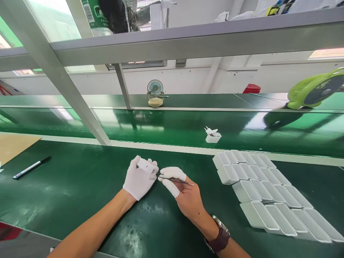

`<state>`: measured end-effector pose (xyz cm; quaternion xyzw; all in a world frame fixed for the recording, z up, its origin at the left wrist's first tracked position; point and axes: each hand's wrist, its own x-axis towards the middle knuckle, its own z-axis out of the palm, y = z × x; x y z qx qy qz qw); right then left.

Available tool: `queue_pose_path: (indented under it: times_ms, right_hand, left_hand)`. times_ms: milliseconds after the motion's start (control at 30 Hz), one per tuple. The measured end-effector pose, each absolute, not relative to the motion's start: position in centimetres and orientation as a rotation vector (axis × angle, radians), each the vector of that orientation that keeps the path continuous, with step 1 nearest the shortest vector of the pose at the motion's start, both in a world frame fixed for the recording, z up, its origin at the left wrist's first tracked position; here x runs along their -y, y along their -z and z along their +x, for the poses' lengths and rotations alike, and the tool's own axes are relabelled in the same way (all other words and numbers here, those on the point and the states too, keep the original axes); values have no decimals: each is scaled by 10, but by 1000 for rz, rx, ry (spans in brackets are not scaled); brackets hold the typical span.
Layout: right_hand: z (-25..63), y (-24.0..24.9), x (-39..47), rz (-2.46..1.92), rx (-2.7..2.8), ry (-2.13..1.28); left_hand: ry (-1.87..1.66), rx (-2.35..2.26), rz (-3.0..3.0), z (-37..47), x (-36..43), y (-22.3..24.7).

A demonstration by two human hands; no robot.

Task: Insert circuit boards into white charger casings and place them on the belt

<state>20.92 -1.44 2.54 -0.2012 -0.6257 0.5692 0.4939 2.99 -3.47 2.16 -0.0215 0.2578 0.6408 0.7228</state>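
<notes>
My left hand [137, 183], in a white glove, is closed around a small white plastic piece [145, 166] with two short dark marks on its face. My right hand [189, 199] has white coverings on its thumb and fingers and pinches a pair of thin dark tweezers [184, 182]. Their tip points left and reaches the fingers of the gloved hand, close to the white piece. Whether the tip touches the piece, I cannot tell. Both hands are over the dark green tabletop [88, 179].
Rows of open white plastic cases [248, 191] stand at the right. A marker pen [32, 168] lies left, near cardboard [16, 145]. Across the pale edge strip, a small white box [213, 138] with pieces in it sits on the green belt [177, 125]. A metal post [77, 91] rises at left.
</notes>
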Motion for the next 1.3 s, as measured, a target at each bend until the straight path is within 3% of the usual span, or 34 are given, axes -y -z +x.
queue_pose_path:
  times_ms: [367,1300]
  right_hand:
    - [208,-16,22,-429,1833,-861]
    - [208,-10,20,-528,1872,-811]
  left_hand:
    - [-1276,-402,16,50,51,-17]
    - [-1414,-544,44,50,48,-2]
